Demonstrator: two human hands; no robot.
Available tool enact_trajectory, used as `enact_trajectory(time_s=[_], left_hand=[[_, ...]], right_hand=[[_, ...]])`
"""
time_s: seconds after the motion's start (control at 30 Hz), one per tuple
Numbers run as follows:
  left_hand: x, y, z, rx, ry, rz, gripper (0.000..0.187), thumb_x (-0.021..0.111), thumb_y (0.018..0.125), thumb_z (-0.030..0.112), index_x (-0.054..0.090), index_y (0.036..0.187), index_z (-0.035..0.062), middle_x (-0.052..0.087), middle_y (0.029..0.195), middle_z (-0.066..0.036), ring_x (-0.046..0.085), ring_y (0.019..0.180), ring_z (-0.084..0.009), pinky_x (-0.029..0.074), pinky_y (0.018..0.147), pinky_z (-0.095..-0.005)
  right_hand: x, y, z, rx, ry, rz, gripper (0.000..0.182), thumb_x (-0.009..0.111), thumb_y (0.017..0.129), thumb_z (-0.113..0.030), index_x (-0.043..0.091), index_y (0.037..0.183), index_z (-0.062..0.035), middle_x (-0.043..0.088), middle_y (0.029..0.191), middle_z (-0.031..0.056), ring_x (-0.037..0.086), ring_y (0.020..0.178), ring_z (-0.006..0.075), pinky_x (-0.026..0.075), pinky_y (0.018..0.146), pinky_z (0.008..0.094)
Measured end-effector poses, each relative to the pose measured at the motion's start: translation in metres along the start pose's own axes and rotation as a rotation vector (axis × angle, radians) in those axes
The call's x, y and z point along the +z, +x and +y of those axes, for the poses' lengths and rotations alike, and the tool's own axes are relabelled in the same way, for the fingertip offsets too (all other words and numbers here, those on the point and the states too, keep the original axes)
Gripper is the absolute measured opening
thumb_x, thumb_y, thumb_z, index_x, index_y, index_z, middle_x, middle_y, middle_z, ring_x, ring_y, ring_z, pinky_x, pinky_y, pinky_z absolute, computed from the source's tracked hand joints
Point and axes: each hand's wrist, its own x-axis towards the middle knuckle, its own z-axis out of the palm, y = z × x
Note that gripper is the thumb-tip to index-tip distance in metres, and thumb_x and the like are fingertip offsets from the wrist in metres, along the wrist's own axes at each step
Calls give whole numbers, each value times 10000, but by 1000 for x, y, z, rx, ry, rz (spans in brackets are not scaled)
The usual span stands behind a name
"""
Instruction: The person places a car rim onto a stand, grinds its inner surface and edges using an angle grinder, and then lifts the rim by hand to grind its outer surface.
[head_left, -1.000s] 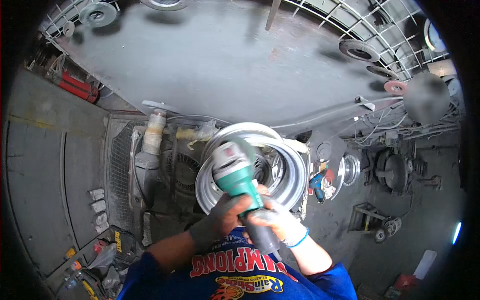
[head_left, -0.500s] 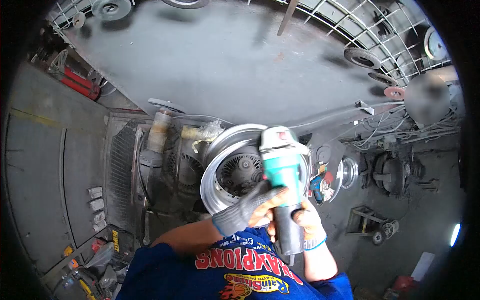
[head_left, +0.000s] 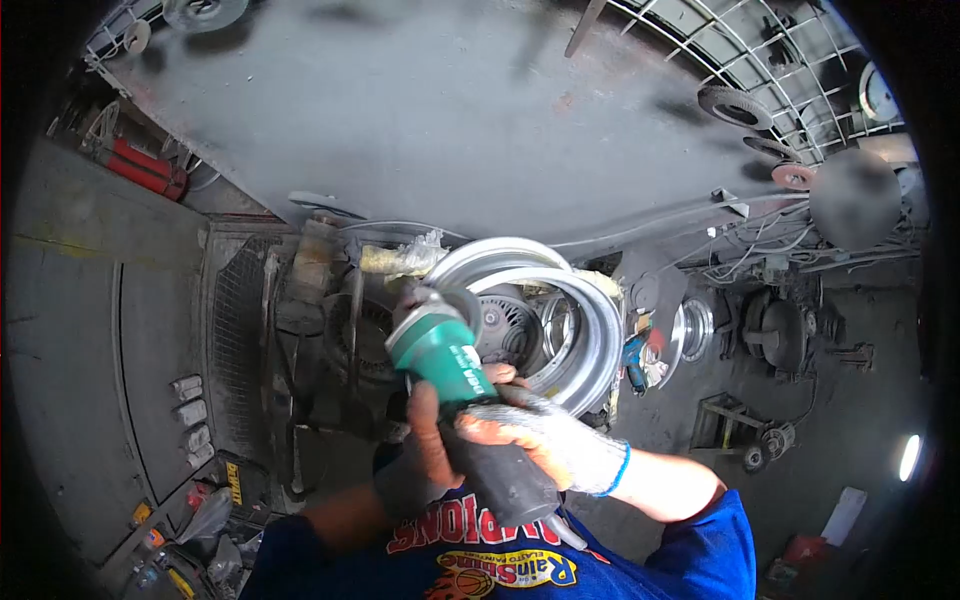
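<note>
A green and black angle grinder [head_left: 450, 375] is held in front of my chest, its head tilted up and to the left. My left hand [head_left: 420, 450], in a grey glove with bare fingertips, is closed on the left side of its body. From the right, my right hand [head_left: 545, 435], in a whitish glove with a blue cuff, wraps round the black handle. The disc end is partly blurred. Just beyond the grinder stands a silver wheel rim [head_left: 598, 335], with another rim [head_left: 485, 255] behind it. The grinder covers part of their left side.
A grey panel [head_left: 400, 120] rises ahead, with a wire grid [head_left: 690, 40] and discs at upper right. A blue power tool [head_left: 634, 362] lies to the right of the rims. A yellow-labelled case [head_left: 240, 485] and clutter sit at lower left. A wheeled metal frame [head_left: 725, 430] stands at right.
The grinder has swung from the right side of the rim to its left, both hands moving with it. The front rim now appears farther right and turned. Both hands keep their hold.
</note>
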Motion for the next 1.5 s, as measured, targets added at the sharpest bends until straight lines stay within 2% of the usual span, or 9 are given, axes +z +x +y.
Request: enact_trajectory(time_s=[0.07, 0.3, 0.57, 0.73, 0.9, 1.1, 1.23, 1.43, 1.5], left_hand=[[4, 18, -22, 560, 811, 153, 391, 551, 1019, 338, 542, 1256, 27, 653, 1099, -114, 653, 965, -221, 568, 807, -355], [91, 100, -28, -233, 1057, 683, 506, 649, 894, 586, 509, 647, 167, 470, 476, -6, 467, 318, -131, 398, 302, -281], [28, 72, -26, -47, 834, 460, 480, 612, 948, 511, 599, 1125, 65, 632, 678, -83, 572, 483, -135, 487, 441, -250], [33, 19, -20, 303, 808, 260, 724, 464, 955, 635, 546, 1284, -4, 619, 1188, -196, 608, 1108, -295, 498, 973, -471], [32, 27, -24, 340, 909, 380, 815, 339, 940, 739, 601, 1221, 20, 667, 1074, -155, 632, 1026, -278, 489, 991, -454], [9, 86, -19, -14, 1029, 324, 512, 491, 1001, 501, 589, 1185, 33, 683, 1023, -106, 675, 790, -157, 563, 691, -286], [39, 116, -43, -347, 1150, 524, 381, 581, 980, 435, 563, 1034, 58, 590, 584, -65, 488, 295, -146, 433, 262, -265], [34, 116, -46, -375, 1278, 299, 426, 620, 959, 410, 581, 1078, 3, 656, 752, -90, 588, 432, -139, 481, 354, -248], [5, 102, -31, -225, 1399, 228, 530, 678, 904, 422, 571, 1181, -16, 675, 998, -93, 664, 834, -161, 552, 723, -303]], right_hand=[[-22, -3, 10, -63, 275, -139, 583, 746, 874, -306, 502, 1291, 19, 630, 1110, 162, 670, 989, 245, 556, 848, 358], [-52, -20, 37, -402, 935, -53, 748, 538, 886, -616, 561, 1072, 108, 657, 847, 242, 682, 624, 358, 601, 534, 432], [-51, -31, 26, -214, 645, -114, 666, 713, 850, -444, 516, 1211, 81, 658, 998, 267, 719, 782, 372, 632, 663, 475], [-22, -12, 18, -130, 394, -110, 461, 719, 916, -269, 541, 1265, -25, 627, 1118, 67, 635, 975, 131, 513, 859, 265], [-37, 0, 38, -120, 483, -169, 470, 726, 907, -254, 543, 1276, -28, 630, 1169, 84, 637, 1043, 157, 527, 906, 294], [-80, -6, 76, -260, 773, -244, 705, 709, 802, -506, 570, 1138, 98, 667, 1004, 250, 705, 783, 387, 609, 680, 487], [-81, -10, 93, -625, 978, -150, 751, 650, 830, -588, 572, 1041, 128, 660, 907, 247, 690, 676, 369, 614, 569, 420], [-90, -32, 86, -700, 664, -63, 681, 715, 810, -487, 543, 1167, 67, 657, 931, 279, 700, 787, 384, 607, 666, 462], [-101, -24, 90, -532, 618, -177, 592, 719, 824, -360, 552, 1249, 16, 648, 1025, 273, 687, 831, 395, 588, 717, 466]])
